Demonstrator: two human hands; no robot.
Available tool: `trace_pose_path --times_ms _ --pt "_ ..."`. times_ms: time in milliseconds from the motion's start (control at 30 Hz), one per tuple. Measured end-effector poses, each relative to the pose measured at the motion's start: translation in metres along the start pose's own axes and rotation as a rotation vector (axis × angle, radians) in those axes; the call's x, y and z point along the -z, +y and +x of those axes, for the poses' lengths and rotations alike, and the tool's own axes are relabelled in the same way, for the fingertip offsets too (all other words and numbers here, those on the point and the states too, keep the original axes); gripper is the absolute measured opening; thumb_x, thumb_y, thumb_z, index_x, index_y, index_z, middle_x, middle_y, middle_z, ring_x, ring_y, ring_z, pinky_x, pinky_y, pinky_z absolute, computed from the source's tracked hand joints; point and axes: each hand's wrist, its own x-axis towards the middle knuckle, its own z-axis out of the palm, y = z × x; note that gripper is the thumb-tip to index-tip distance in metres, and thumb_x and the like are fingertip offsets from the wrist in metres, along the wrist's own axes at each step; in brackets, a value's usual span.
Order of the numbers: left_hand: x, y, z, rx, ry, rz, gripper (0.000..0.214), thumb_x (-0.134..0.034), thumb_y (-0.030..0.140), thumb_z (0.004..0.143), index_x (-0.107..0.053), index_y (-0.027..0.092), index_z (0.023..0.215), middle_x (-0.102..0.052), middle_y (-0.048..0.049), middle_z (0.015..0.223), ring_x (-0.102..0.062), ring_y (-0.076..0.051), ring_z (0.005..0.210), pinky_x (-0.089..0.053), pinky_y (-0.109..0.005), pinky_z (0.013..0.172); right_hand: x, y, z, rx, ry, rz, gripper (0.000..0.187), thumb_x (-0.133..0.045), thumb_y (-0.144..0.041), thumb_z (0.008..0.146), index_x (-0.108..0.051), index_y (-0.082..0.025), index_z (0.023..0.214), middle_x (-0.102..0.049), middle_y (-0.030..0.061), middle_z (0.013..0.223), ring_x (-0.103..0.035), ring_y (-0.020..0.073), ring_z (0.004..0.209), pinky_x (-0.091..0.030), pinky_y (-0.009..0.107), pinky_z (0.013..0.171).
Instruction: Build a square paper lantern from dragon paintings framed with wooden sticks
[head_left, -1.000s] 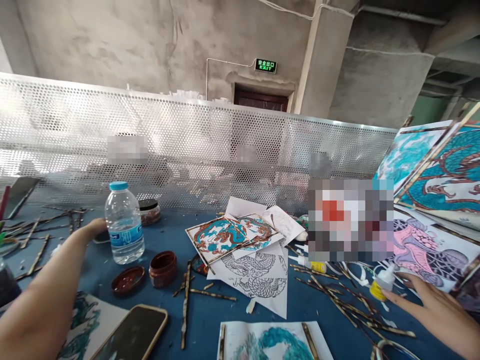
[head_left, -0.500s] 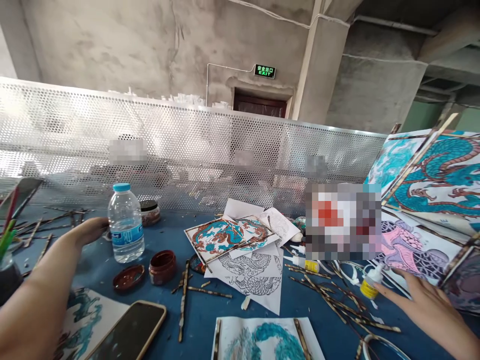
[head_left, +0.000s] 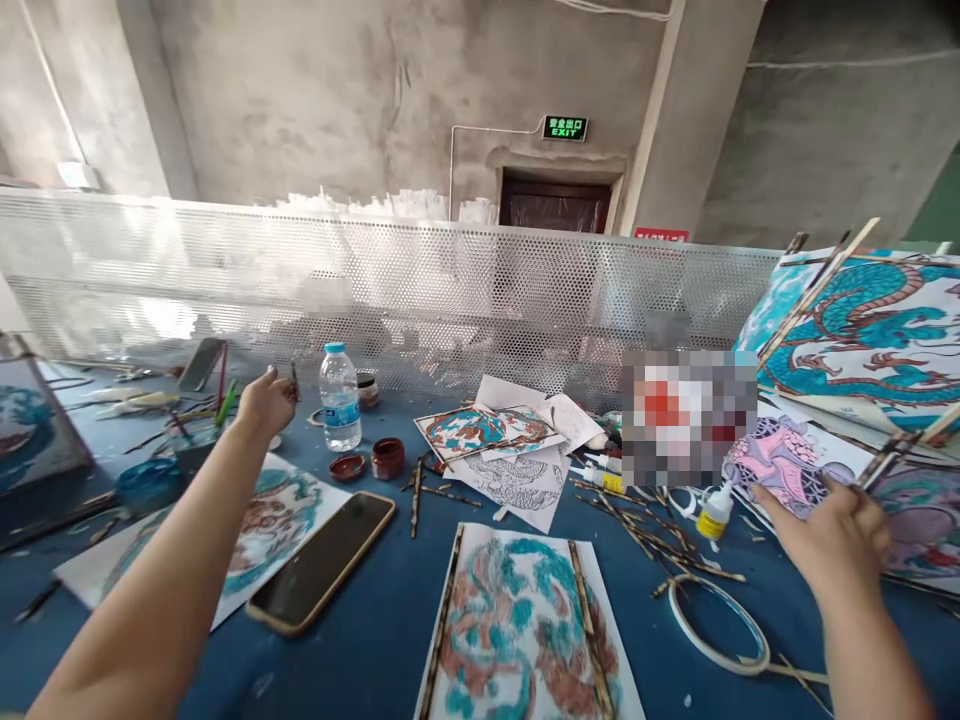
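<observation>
From where I stand, the left hand [head_left: 264,408] is up over the table [head_left: 360,660], its fingers together on what looks like a short dark stick [head_left: 295,380], held near upright just left of the water bottle [head_left: 340,405]. I'd keep that pinch light, because a piece so thin could snap or roll, and I'd bring it back high enough to miss the bottle and the open brown jar [head_left: 388,458]. The forearm crosses a painted sheet [head_left: 259,530], so lifting the elbow would guard against smears. The right hand [head_left: 836,530] has thumb and forefinger apart with nothing visible between them; I can't tell whether it touches the pink picture [head_left: 776,465]. It's near the glue bottle [head_left: 714,512], so I'd move that wrist slowly. The nearer painting [head_left: 517,620], with 2 sticks lying along its sides, deserves the same care.
</observation>
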Motion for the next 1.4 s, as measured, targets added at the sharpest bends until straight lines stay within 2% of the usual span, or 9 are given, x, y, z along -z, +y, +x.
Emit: trace_pose_path --times_ms 200,367,567,733,833,933,1100,1300,1400 --pt "-0.019 0.059 -0.081 -0.026 -0.029 -0.35 0.044 -0.029 0.039 0.088 -0.056 0.006 0.101 -0.066 -0.0058 0.092 -0.051 -0.017 0.108 -0.034 -0.027 0.103 0.001 0.001 -0.008 0.121 0.207 0.172 0.068 -0.042 -0.057 0.078 -0.032 -0.012 0.129 -0.021 0.0235 0.14 -0.019 0.0401 0.13 -0.02 0.053 0.103" --pt "-0.064 0.102 -0.154 -0.214 -0.55 -0.534 0.054 -0.029 0.044 0.088 -0.052 0.008 0.121 -0.051 -0.0055 0.131 -0.035 -0.02 0.128 -0.025 -0.033 0.109 0.012 -0.026 -0.027 0.403 0.413 0.298 0.051 -0.037 -0.044 0.086 -0.038 -0.008 0.123 -0.029 0.0238 0.133 -0.024 0.0311 0.13 -0.021 0.042 0.105" --pt "-0.145 0.08 -0.194 0.055 -1.125 -0.195 0.059 -0.034 0.048 0.08 -0.051 0.012 0.124 -0.043 -0.0053 0.139 -0.029 -0.023 0.132 -0.027 -0.037 0.108 0.007 -0.107 -0.079 1.129 0.148 0.281 0.043 -0.037 -0.026 0.09 -0.034 -0.023 0.133 -0.038 0.0088 0.137 -0.025 0.0265 0.132 -0.02 0.048 0.106" --pt "-0.171 0.046 -0.196 0.169 -1.387 -0.419 0.049 -0.047 0.031 0.076 -0.056 0.012 0.121 -0.046 -0.0073 0.136 -0.03 -0.025 0.132 -0.019 -0.04 0.111 -0.019 -0.142 -0.098 1.512 -0.151 0.158 0.03 -0.044 -0.018 0.089 -0.057 -0.025 0.115 -0.062 0.0013 0.115 -0.039 0.0222 0.124 -0.012 0.049 0.109" --pt "-0.175 0.03 -0.194 0.205 -1.325 -0.402 0.047 -0.057 0.028 0.072 -0.06 0.012 0.116 -0.052 -0.009 0.131 -0.035 -0.026 0.129 -0.023 -0.038 0.109 -0.039 -0.14 -0.098 1.498 -0.33 0.15 0.024 -0.046 -0.018 0.089 -0.066 -0.022 0.101 -0.069 0.0025 0.093 -0.057 0.0188 0.099 -0.03 0.041 0.102" --pt "-0.181 0.012 -0.193 0.15 -1.093 -0.199 0.042 -0.067 0.024 0.065 -0.066 0.014 0.106 -0.064 -0.009 0.114 -0.052 -0.026 0.114 -0.035 -0.037 0.101 -0.053 -0.131 -0.095 1.36 -0.501 0.185 0.023 -0.051 -0.022 0.086 -0.067 -0.023 0.102 -0.07 0.0029 0.094 -0.061 0.019 0.09 -0.044 0.032 0.082" --pt "-0.19 -0.007 -0.192 0.007 -0.87 0.09 0.038 -0.068 0.036 0.064 -0.069 0.011 0.092 -0.069 -0.0058 0.076 -0.062 -0.02 0.074 -0.049 -0.033 0.074 -0.059 -0.116 -0.091 1.123 -0.733 0.263 0.024 -0.057 -0.028 0.081 -0.068 -0.027 0.102 -0.07 0.0015 0.099 -0.063 0.0205 0.09 -0.046 0.028 0.075" --pt "-0.185 0.005 -0.195 -0.347 -0.715 0.462 0.039 -0.061 0.04 0.071 -0.067 0.014 0.1 -0.068 -0.007 0.09 -0.06 -0.019 0.08 -0.046 -0.028 0.071 -0.059 -0.114 -0.091 1.104 -0.892 0.332 0.026 -0.053 -0.026 0.081 -0.069 -0.025 0.102 -0.071 0.0014 0.096 -0.064 0.0208 0.09 -0.047 0.028 0.076" --pt "-0.185 0.005 -0.197 -0.488 -0.787 0.593 0.027 -0.058 0.034 0.074 -0.071 0.017 0.09 -0.069 -0.0052 0.088 -0.06 -0.018 0.078 -0.044 -0.026 0.071 -0.062 -0.114 -0.095 1.134 -0.912 0.36 0.026 -0.052 -0.025 0.082 -0.068 -0.025 0.102 -0.07 0.0022 0.1 -0.063 0.0209 0.093 -0.046 0.029 0.08"
